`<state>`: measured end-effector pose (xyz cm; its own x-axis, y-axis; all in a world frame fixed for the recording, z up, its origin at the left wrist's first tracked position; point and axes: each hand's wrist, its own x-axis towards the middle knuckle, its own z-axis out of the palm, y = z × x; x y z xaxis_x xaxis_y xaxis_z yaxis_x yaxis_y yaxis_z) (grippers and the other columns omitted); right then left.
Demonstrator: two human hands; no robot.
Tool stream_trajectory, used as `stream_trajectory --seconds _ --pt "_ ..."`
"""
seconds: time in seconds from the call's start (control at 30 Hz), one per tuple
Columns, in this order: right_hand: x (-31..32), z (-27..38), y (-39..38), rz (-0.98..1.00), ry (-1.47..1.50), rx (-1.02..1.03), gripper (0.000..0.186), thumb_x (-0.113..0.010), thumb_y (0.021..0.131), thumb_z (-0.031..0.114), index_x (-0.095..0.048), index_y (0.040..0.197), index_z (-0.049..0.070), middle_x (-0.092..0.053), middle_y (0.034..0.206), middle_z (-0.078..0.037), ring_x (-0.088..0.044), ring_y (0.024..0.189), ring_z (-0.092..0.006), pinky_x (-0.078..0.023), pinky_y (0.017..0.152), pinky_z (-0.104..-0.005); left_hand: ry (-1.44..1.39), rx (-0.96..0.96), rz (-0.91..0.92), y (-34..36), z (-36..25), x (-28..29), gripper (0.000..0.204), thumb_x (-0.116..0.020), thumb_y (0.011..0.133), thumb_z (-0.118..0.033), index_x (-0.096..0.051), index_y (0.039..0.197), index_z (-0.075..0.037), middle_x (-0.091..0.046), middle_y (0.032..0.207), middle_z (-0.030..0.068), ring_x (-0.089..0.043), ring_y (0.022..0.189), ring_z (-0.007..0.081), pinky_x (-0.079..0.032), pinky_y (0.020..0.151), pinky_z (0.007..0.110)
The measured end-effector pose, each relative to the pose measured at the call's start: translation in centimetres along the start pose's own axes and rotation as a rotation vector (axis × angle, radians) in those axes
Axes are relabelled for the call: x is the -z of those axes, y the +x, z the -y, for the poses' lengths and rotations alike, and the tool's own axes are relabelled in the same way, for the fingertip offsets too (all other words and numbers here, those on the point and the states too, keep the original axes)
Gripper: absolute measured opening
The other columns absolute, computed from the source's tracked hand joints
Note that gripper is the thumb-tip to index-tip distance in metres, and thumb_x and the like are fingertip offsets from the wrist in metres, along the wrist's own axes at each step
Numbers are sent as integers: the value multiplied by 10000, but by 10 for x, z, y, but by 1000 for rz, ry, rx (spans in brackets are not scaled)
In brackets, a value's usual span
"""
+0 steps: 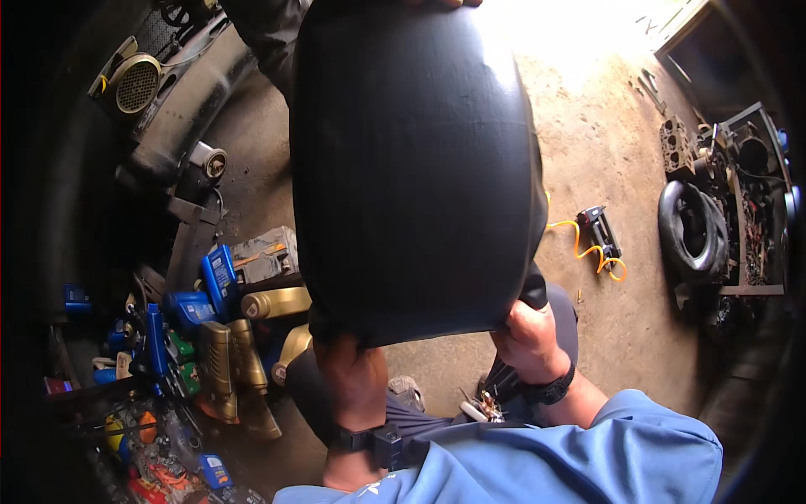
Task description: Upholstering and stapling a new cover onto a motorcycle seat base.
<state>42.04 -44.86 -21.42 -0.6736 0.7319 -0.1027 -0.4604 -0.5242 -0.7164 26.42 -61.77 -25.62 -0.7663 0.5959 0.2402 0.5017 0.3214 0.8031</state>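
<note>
The cover (411,185) appears nearly smooth on top. Left hand (351,370) and right hand (529,343) grip its near corners. Underside hidden; completion indeterminable.

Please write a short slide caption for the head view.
Left hand and right hand grip the near corners of a black cushion-like piece; another person's hand touches its far edge.

You're in light blue shirt (554,454), short right sleeve (651,416), white emblem (375,487) low on left side of picture. Dark trousers (565,317), look navy. Your left hand (353,374) and right hand (527,336): bare. Left wrist: black strap (354,440) plus boxy dark module (387,445). Right wrist: black band (552,388), buckle detail too small to read. Greyish shoe (406,391) partly visible, model unclear.
</note>
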Motion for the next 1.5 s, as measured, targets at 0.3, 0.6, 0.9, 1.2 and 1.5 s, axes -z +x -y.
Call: stream_trajectory --seconds 0.3,0.6,0.9,1.2,1.5 --pt "33 -8 3 -54 -142 -95 405 -675 986 36 -609 1385 19 -694 1304 -120 -687 1177 -247 -566 1000 -392 -371 321 -55 -17 33 -20 557 -709 907 10 -583 1449 -16 -556 1502 208 -504 1416 407 -399 1187 469" --pt "30 -2 29 48 -519 144 317 -654 1014 55 -620 1324 2 -711 1227 -57 -688 1070 -161 -561 913 -320 -1378 321 -125 21 54 -50 491 -626 1041 -209 -523 1485 -25 -578 1483 141 -580 1344 299 -461 1143 454" --pt "20 -8 18 50 -489 340 353 -561 990 -29 -611 1338 2 -675 1328 -79 -619 1247 -195 -492 1043 -334 -1647 490 -150 14 6 -37 285 -588 1010 -102 -689 1259 -11 -743 1138 89 -696 995 181 -558 952 354" --pt "31 -10 -8 -50 -518 106 293 -548 943 -56 -634 1206 39 -610 1076 10 -587 987 -104 -512 846 -274 -1932 767 -177 30 -60 -3 335 -573 992 -115 -691 1272 26 -723 1286 186 -703 1167 307 -565 1054 462" --pt "39 -10 -16 -89 -653 76 178 -589 932 -27 -673 1064 59 -624 989 22 -577 894 -69 -502 758 -281 -2092 407 194 12 -32 -12 362 -547 1025 -196 -643 1337 -39 -730 1180 114 -679 906 208 -566 780 342"
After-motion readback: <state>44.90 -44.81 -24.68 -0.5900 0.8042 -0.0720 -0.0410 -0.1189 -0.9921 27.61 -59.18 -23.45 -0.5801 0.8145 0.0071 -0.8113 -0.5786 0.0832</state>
